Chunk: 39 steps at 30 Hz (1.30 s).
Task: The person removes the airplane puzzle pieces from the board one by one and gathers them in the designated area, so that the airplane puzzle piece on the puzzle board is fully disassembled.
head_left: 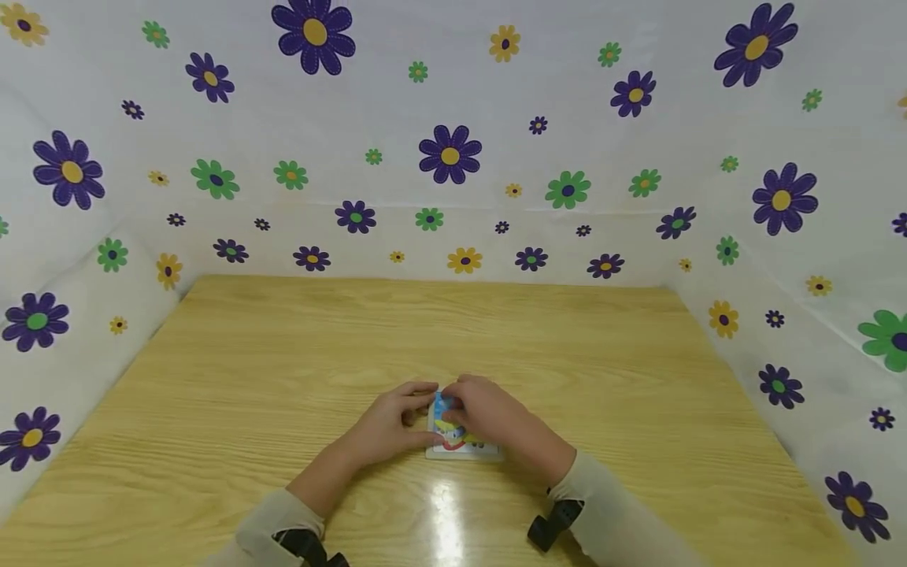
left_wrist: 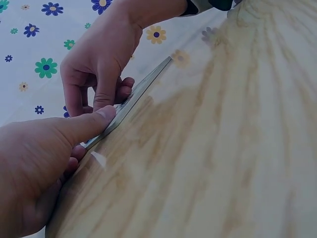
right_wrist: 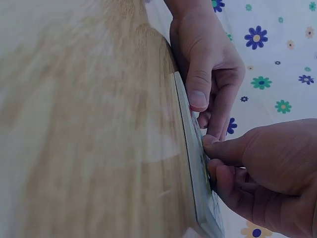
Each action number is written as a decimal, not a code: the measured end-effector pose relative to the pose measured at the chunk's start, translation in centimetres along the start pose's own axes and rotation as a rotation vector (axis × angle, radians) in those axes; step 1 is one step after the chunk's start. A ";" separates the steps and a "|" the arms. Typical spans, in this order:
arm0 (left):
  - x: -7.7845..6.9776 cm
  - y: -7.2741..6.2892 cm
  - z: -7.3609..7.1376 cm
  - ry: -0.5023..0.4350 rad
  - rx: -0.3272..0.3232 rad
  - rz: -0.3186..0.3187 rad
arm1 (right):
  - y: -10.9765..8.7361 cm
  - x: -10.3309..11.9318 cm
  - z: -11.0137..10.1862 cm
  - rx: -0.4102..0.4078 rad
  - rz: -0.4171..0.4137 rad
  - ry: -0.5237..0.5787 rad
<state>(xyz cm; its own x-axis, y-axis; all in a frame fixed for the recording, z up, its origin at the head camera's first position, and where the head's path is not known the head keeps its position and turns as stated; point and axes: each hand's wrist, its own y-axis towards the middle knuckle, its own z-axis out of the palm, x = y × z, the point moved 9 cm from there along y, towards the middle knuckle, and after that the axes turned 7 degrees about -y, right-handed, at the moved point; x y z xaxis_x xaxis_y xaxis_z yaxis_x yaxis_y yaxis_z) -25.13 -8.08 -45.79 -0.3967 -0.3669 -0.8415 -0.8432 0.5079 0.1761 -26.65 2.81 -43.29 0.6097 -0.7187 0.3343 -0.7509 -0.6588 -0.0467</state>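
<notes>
A small, flat, pale-rimmed board (head_left: pixel 462 454) with a bright picture in blue, yellow and red lies on the table, looking like a picture puzzle. My left hand (head_left: pixel 388 421) holds its left side, the thumb (left_wrist: pixel 94 124) over the front corner and the other fingers around the far left edge. Over the picture's upper right part, my right hand (head_left: pixel 489 409) bends down with curled fingers. Its thumb and forefinger (right_wrist: pixel 218 146) come together at the board's face. What lies between these fingertips is hidden, so I cannot tell whether they pinch a piece.
The board lies on a wood-grain table (head_left: pixel 283 354), near its front middle. A white cloth with printed flowers (head_left: pixel 397 110) rises behind and along both sides. Black wrist cameras (head_left: pixel 556 524) sit over the pale sleeves. A bright reflection shows on the tabletop in front of the board.
</notes>
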 end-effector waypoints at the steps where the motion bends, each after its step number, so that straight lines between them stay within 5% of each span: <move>1: 0.0 0.2 0.3 -0.003 0.005 0.006 | -0.2 -0.2 -0.1 0.003 0.018 -0.004; 12: 0.2 -0.1 -0.3 0.018 -0.023 -0.055 | 0.6 -1.3 0.2 0.022 0.079 0.145; 20: 0.2 0.0 -0.1 0.003 -0.028 -0.055 | 0.1 -2.0 -0.1 -0.080 0.138 0.278; 29: 0.2 0.2 0.1 0.003 -0.031 -0.055 | -0.4 -2.3 0.0 -0.150 0.088 0.313; 39: 0.4 -0.1 0.0 -0.016 -0.053 -0.079 | -1.8 -4.8 1.0 -0.154 0.203 0.701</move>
<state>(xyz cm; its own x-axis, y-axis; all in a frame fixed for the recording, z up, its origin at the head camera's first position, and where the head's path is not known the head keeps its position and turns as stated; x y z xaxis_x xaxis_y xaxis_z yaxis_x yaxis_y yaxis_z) -25.24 -8.25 -46.17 -0.3223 -0.3914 -0.8619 -0.8899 0.4357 0.1349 -28.03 7.21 -45.74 0.1890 -0.4784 0.8576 -0.8901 -0.4523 -0.0561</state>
